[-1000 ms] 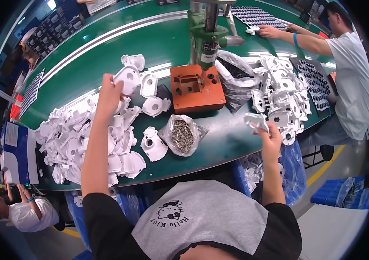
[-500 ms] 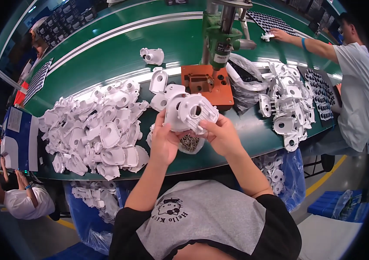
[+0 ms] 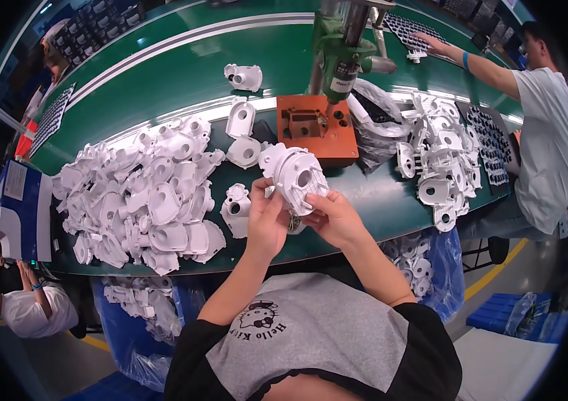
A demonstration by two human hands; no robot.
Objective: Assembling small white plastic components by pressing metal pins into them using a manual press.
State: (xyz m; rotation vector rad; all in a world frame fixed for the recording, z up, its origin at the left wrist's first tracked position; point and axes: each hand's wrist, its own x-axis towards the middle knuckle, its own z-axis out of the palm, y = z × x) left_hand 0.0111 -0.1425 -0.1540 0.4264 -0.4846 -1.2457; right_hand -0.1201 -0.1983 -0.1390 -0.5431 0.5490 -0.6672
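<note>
Though they were apart earlier, the left hand (image 3: 267, 224) and right hand (image 3: 338, 219) now pinch overlapping white plastic housings (image 3: 301, 178) in their fingers; a blue film-lined container (image 3: 120, 342) holds white parts (image 3: 140, 299).

Factory workshop, green bench press (image 3: 338, 61), heaped white parts (image 3: 140, 194)

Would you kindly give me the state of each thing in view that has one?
Two white plastic housings: held together; fastening cannot be told
Left hand: closed on the housings
Right hand: closed on the housings
Plastic bag of metal parts: mostly hidden
Clear plastic bag of black parts: open
Green metal press: tip pointing down
Orange rectangular block: recessed side up
Left heap of white plastic parts: loose
Left blue plastic-lined bin: open, holding parts
</note>
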